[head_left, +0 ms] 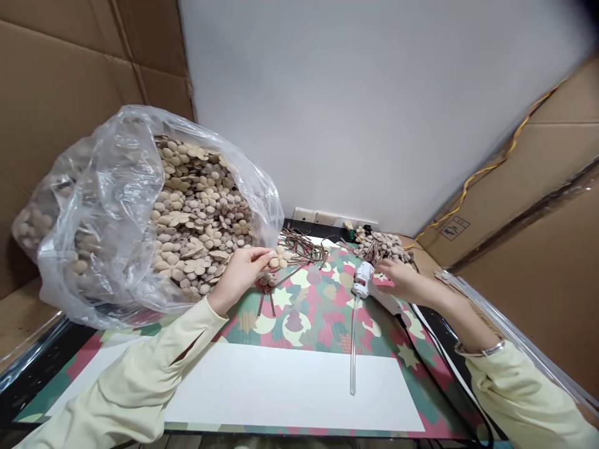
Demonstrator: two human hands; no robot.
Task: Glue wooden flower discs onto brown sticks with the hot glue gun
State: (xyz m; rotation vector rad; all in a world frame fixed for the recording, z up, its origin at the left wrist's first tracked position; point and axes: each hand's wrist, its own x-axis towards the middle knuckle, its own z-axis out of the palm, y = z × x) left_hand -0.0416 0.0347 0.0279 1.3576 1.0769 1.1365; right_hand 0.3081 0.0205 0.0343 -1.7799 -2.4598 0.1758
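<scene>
My left hand (242, 274) pinches a beige padded flower shape (281, 257) between thumb and fingers, just right of the bag's mouth. Below it, a greyish flower piece (267, 280) with thin brown strips lies on the patterned mat. My right hand (397, 279) is beside a white hot glue gun (362, 279), over its handle, with fingers partly bent and apart; I cannot tell whether they touch it. From the gun's back end, a clear glue stick (353, 355) sticks out toward me.
A large clear plastic bag (126, 162) full of padded flowers (201, 218) fills the left. Brown strips (306, 246) and a pile of greyish pieces (386, 246) lie at the back. White paper (290, 390) covers the front. A black cord (435, 374) runs along the right.
</scene>
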